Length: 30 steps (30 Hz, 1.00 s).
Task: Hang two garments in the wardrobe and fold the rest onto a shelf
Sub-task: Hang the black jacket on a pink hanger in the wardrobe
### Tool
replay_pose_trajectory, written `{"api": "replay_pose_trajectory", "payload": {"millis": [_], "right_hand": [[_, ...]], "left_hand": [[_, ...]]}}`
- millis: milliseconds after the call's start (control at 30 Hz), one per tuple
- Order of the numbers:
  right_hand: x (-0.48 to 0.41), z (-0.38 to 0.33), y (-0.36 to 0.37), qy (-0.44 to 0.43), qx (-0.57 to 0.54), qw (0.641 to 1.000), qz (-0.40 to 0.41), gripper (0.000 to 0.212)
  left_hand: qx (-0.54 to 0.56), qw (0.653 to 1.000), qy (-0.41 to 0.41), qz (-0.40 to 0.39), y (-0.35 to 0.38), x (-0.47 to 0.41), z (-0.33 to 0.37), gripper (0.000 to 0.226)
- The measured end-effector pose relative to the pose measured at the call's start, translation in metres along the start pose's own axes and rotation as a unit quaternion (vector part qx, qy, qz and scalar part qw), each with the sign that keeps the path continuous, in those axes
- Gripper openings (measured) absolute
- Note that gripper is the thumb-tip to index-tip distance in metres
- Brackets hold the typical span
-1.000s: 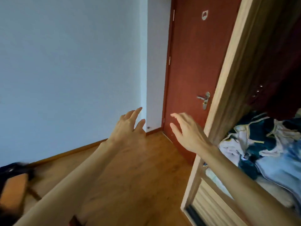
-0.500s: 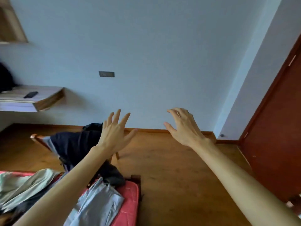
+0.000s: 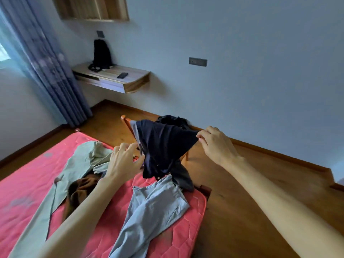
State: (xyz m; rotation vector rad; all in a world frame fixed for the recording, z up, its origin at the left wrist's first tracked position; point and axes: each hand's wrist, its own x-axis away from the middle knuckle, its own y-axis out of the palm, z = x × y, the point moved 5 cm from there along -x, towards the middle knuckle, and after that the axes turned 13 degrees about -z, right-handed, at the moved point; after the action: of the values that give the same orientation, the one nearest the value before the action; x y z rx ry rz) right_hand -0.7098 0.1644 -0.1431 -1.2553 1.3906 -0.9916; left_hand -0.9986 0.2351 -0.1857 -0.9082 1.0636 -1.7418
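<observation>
Pinching one edge of the dark navy garment (image 3: 163, 146), my left hand (image 3: 122, 161) has its fingers closed on the cloth just above the red mattress (image 3: 28, 192). The top hem runs rightward to my right hand (image 3: 216, 144), thumb and forefinger nipped on the other corner; the rest hangs between them, over the chair (image 3: 128, 125).

Matt navy cloth garment (image 3: 163, 146); quilted red mattress (image 3: 28, 192); glossy wood floor (image 3: 242, 211).
</observation>
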Motion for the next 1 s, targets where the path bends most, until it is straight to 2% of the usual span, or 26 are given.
{"api": "replay_pose_trajectory", "payload": {"millis": [200, 333, 367, 467, 567, 700, 833, 933, 1000], "right_hand": [[-0.054, -0.028, 0.049, -0.076, -0.007, 0.996, -0.043, 0.026], [-0.091, -0.044, 0.079, -0.114, -0.008, 0.991, -0.073, 0.045], [-0.100, -0.046, 0.085, -0.117, -0.015, 0.990, -0.075, 0.042], [-0.122, -0.047, 0.097, -0.125, -0.052, 0.989, -0.052, 0.014], [-0.139, -0.034, 0.108, -0.122, -0.071, 0.988, -0.059, 0.011], [-0.150, 0.004, 0.137, -0.032, -0.071, 0.987, -0.138, 0.031], [-0.155, 0.055, 0.169, 0.150, -0.117, 0.952, -0.240, 0.039], [-0.159, 0.091, 0.188, 0.248, -0.194, 0.920, -0.232, 0.048], [-0.166, 0.115, 0.199, 0.301, -0.243, 0.898, -0.210, 0.056]], "left_hand": [[0.006, 0.999, -0.037, 0.001, 0.010, 0.012, -0.047, 0.071], [0.011, 0.996, -0.091, 0.003, 0.017, 0.005, -0.073, 0.093], [0.010, 0.995, -0.101, 0.000, 0.018, 0.001, -0.077, 0.095], [0.014, 0.992, -0.124, 0.002, 0.016, -0.015, -0.082, 0.094], [0.024, 0.991, -0.131, -0.001, 0.021, -0.042, -0.079, 0.086], [0.021, 0.995, -0.090, -0.040, 0.046, -0.081, -0.055, 0.079], [0.039, 0.994, -0.074, -0.063, 0.074, -0.128, -0.032, 0.082], [0.046, 0.994, -0.051, -0.089, 0.095, -0.163, -0.012, 0.088], [0.052, 0.992, -0.040, -0.108, 0.108, -0.182, 0.004, 0.080]]}}
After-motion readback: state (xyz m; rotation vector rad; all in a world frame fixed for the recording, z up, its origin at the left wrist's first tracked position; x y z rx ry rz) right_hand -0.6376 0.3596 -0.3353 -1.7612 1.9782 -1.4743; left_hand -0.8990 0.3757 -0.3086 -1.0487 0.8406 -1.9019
